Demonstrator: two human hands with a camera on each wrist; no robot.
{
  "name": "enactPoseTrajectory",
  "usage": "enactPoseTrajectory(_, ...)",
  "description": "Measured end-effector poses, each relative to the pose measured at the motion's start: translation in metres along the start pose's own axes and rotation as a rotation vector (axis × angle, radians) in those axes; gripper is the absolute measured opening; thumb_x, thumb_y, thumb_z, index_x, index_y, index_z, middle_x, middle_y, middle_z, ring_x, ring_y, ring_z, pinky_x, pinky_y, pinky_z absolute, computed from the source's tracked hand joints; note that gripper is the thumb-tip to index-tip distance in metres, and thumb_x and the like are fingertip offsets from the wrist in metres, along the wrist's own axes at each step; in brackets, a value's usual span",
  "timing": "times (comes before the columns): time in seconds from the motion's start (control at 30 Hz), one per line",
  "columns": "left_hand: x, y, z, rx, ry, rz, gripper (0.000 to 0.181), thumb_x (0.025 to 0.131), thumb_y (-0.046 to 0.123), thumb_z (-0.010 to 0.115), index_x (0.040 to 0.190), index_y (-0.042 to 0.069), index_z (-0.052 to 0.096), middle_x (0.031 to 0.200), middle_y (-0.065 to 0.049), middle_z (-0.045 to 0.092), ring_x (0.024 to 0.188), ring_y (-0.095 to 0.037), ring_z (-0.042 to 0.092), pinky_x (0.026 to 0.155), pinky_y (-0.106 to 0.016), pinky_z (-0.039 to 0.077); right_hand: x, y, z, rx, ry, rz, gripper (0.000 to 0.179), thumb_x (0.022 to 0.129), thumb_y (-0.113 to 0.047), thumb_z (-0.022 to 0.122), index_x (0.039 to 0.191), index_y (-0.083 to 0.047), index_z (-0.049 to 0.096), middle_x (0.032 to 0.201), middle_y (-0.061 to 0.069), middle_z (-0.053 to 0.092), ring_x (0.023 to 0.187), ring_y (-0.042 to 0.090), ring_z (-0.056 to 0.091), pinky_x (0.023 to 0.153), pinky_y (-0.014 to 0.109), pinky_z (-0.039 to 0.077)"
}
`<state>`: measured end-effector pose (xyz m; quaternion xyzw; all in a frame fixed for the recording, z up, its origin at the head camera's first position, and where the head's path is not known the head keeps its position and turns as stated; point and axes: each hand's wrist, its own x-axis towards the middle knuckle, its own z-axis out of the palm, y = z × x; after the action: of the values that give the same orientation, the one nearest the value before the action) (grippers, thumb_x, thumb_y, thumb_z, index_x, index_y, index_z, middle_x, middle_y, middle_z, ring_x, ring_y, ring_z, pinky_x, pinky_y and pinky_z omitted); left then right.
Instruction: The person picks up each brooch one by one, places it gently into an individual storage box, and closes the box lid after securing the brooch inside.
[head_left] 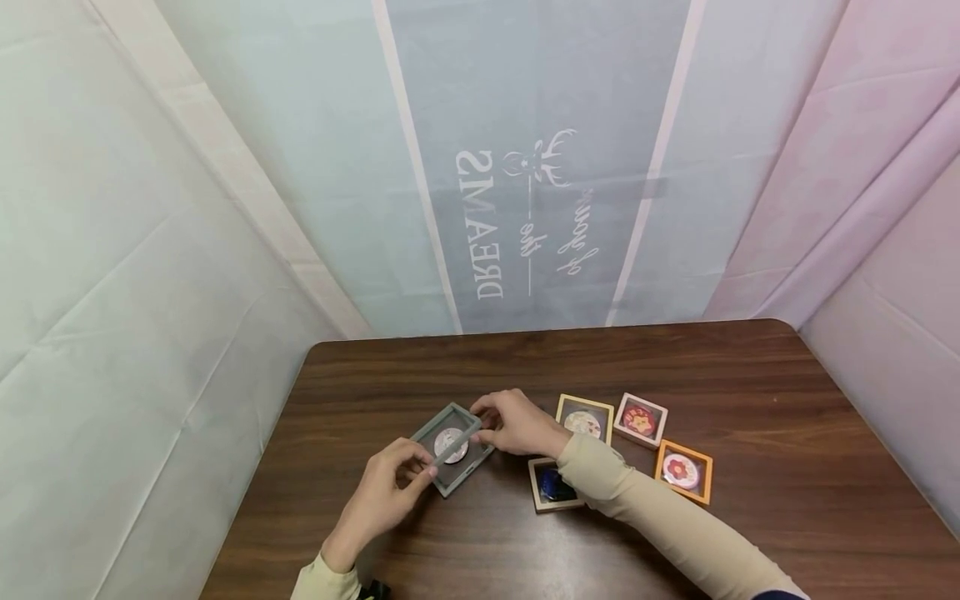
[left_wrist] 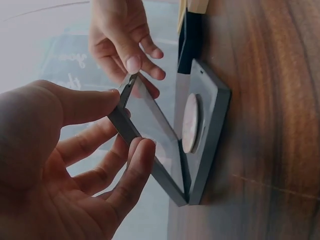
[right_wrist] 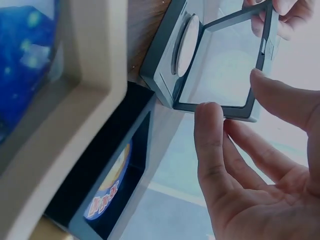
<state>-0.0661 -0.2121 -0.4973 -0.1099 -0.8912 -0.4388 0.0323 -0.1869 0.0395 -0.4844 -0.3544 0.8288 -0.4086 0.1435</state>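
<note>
A grey display case [head_left: 452, 481] lies on the table, its hinged clear lid [right_wrist: 220, 60] tilted up from the base. Inside the base sits a round pale badge [left_wrist: 190, 123]. My left hand [head_left: 386, 487] pinches one corner of the lid's frame between thumb and fingers. At the opposite corner of that same edge, my right hand [head_left: 521, 422] holds the lid, thumb on the outer edge and fingertips along the side. The left wrist view shows the lid standing at a slant, apart from the base along its raised edge.
Right of the grey case lie a yellow-framed case [head_left: 585, 400], a pale pink case [head_left: 640, 419], an orange case [head_left: 682, 472] and a beige case with a blue badge [head_left: 555, 485], partly under the right sleeve. A dark-framed case [right_wrist: 135, 107] shows in the right wrist view. Curtains surround the table.
</note>
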Motion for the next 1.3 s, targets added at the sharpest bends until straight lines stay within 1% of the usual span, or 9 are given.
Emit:
enactPoseTrajectory(0.07, 0.000, -0.001, 0.003, 0.003, -0.009, 0.017, 0.015, 0.094, 0.003, 0.080, 0.100, 0.014, 0.072, 0.100, 0.001, 0.066, 0.087, -0.008, 0.067, 0.077, -0.026, 0.062, -0.001, 0.001, 0.000, 0.004, -0.001, 0.007, 0.037, 0.095, -0.011, 0.083, 0.127, 0.004, 0.072, 0.102, 0.010, 0.080, 0.091, 0.020, 0.076, 0.075, 0.028, 0.061)
enactPoseTrajectory(0.17, 0.000, -0.001, 0.007, 0.006, -0.017, 0.010, 0.016, 0.093, 0.001, 0.081, 0.098, 0.014, 0.073, 0.101, 0.001, 0.067, 0.087, -0.008, 0.066, 0.077, -0.025, 0.061, -0.003, 0.002, 0.000, 0.008, -0.008, 0.011, 0.036, 0.094, -0.010, 0.083, 0.126, 0.004, 0.072, 0.102, 0.011, 0.080, 0.091, 0.021, 0.077, 0.075, 0.028, 0.061)
enactPoseTrajectory(0.33, -0.001, -0.002, 0.012, 0.028, -0.010, 0.014, 0.019, 0.090, -0.001, 0.084, 0.096, 0.014, 0.073, 0.100, -0.001, 0.068, 0.086, -0.007, 0.065, 0.075, -0.025, 0.061, -0.003, 0.005, 0.001, 0.001, -0.028, 0.015, 0.035, 0.094, -0.008, 0.083, 0.126, 0.004, 0.073, 0.108, 0.013, 0.080, 0.095, 0.022, 0.078, 0.076, 0.028, 0.061)
enactPoseTrajectory(0.43, 0.000, -0.004, 0.014, 0.048, -0.004, 0.043, 0.019, 0.089, -0.001, 0.085, 0.094, 0.012, 0.073, 0.098, -0.002, 0.068, 0.084, -0.010, 0.066, 0.073, -0.026, 0.061, -0.001, 0.006, 0.001, -0.014, -0.045, 0.022, 0.034, 0.094, -0.008, 0.083, 0.125, 0.002, 0.074, 0.110, 0.015, 0.079, 0.094, 0.021, 0.077, 0.074, 0.027, 0.060)
enactPoseTrajectory(0.53, 0.001, -0.005, 0.017, 0.067, -0.012, 0.050, 0.019, 0.088, -0.001, 0.086, 0.093, 0.011, 0.072, 0.096, -0.001, 0.067, 0.084, -0.014, 0.068, 0.072, -0.027, 0.061, 0.001, 0.005, 0.001, -0.040, -0.062, 0.037, 0.033, 0.093, -0.007, 0.084, 0.124, 0.001, 0.075, 0.111, 0.015, 0.079, 0.092, 0.021, 0.076, 0.072, 0.028, 0.060)
enactPoseTrajectory(0.7, 0.003, -0.009, 0.021, 0.116, -0.030, 0.060, 0.021, 0.087, 0.000, 0.087, 0.092, 0.012, 0.071, 0.094, 0.002, 0.066, 0.084, -0.015, 0.068, 0.073, -0.027, 0.061, 0.003, 0.007, 0.002, -0.088, -0.089, 0.084, 0.032, 0.094, -0.008, 0.083, 0.124, -0.002, 0.075, 0.113, 0.013, 0.077, 0.096, 0.021, 0.074, 0.077, 0.033, 0.060)
enactPoseTrajectory(0.9, 0.003, -0.014, 0.025, 0.154, -0.035, 0.071, 0.022, 0.087, 0.000, 0.087, 0.090, 0.014, 0.071, 0.094, 0.004, 0.067, 0.084, -0.012, 0.066, 0.074, -0.027, 0.060, 0.003, 0.009, 0.003, -0.095, -0.120, 0.133, 0.031, 0.096, -0.008, 0.080, 0.126, -0.004, 0.075, 0.121, 0.012, 0.075, 0.100, 0.020, 0.074, 0.081, 0.035, 0.061)
enactPoseTrajectory(1.13, 0.003, -0.016, 0.027, 0.140, -0.036, 0.053, 0.021, 0.089, 0.001, 0.085, 0.089, 0.017, 0.071, 0.094, 0.005, 0.067, 0.085, -0.011, 0.067, 0.075, -0.027, 0.060, 0.004, 0.012, 0.003, -0.106, -0.113, 0.139, 0.029, 0.095, -0.007, 0.081, 0.124, -0.006, 0.078, 0.114, 0.009, 0.077, 0.093, 0.015, 0.074, 0.078, 0.033, 0.060)
enactPoseTrajectory(1.3, 0.002, -0.017, 0.028, 0.133, -0.037, 0.069, 0.020, 0.090, 0.002, 0.085, 0.088, 0.017, 0.071, 0.094, 0.004, 0.068, 0.085, -0.010, 0.067, 0.074, -0.026, 0.060, 0.005, 0.014, 0.004, -0.079, -0.103, 0.162, 0.029, 0.094, -0.002, 0.080, 0.122, -0.006, 0.080, 0.105, 0.006, 0.080, 0.088, 0.013, 0.075, 0.073, 0.032, 0.061)
